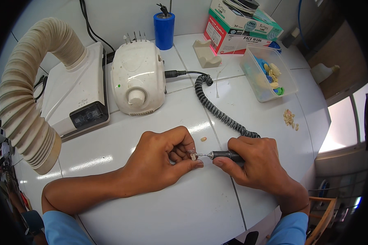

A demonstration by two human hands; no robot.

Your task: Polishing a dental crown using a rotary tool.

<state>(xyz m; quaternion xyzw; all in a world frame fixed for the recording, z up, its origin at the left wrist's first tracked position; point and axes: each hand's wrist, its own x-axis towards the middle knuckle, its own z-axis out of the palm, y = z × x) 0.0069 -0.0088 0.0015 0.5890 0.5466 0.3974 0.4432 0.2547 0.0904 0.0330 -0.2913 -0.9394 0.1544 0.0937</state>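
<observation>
My left hand point(159, 159) pinches a small off-white tooth-shaped piece point(193, 157) between thumb and fingertips, low over the white tiled table. Wrapped round a dark rotary handpiece point(225, 155) is my right hand point(257, 163). The handpiece's thin metal bit points left and meets the piece, or nearly so; I cannot tell whether they touch. A loose tan tooth-like piece point(203, 139) lies just beyond my fingertips. From the handpiece, a coiled grey cord point(216, 107) runs back to a white control unit point(137, 73) with a knob and several bits standing on top.
At left stands a white box-shaped machine point(75, 94) with a ribbed hose point(20, 94) arching over. A blue cylinder point(164, 30), a beige holder point(206, 55) and stacked cartons point(237, 34) stand behind. At right are a clear tub point(253, 77) of coloured pieces and a small tooth-like pile point(289, 117).
</observation>
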